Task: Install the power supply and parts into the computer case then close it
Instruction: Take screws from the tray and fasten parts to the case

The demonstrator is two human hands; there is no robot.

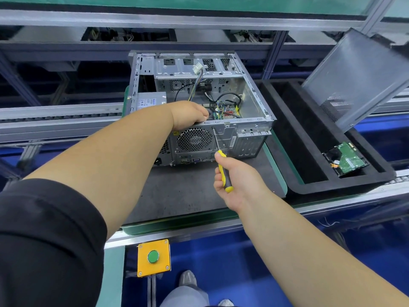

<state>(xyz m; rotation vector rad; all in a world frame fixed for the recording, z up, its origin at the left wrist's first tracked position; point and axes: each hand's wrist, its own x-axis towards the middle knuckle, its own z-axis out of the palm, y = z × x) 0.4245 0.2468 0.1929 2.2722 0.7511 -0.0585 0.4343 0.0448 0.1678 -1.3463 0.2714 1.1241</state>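
My left forearm, with its black sleeve point(44, 229) pushed up, is nearest to me and reaches far across to the computer case point(199, 103). There my left hand point(190, 115) rests on the near top edge of the case, above the round fan grille point(194, 140). Its fingers curl over that edge, but I cannot tell whether they grip anything inside. My right hand point(234, 180) is nearer the work: its fingers are wrapped round the yellow and black handle of the screwdriver point(222, 167). The shaft runs up and slightly left from my fist, and its tip sits at a screw point near the top of the back panel, just right of the grille. So the tool's long axis points away from me into the panel; I judge the next move is to turn it while my left hand steadies the case.

The case lies open side up on the dark bench point(188, 191), with loose cables and a circuit board showing. The power supply point(150, 100) sits in its left part. The side panel point(358, 78) leans far right, and a hard drive point(346, 161) lies in the black tray point(294, 151).
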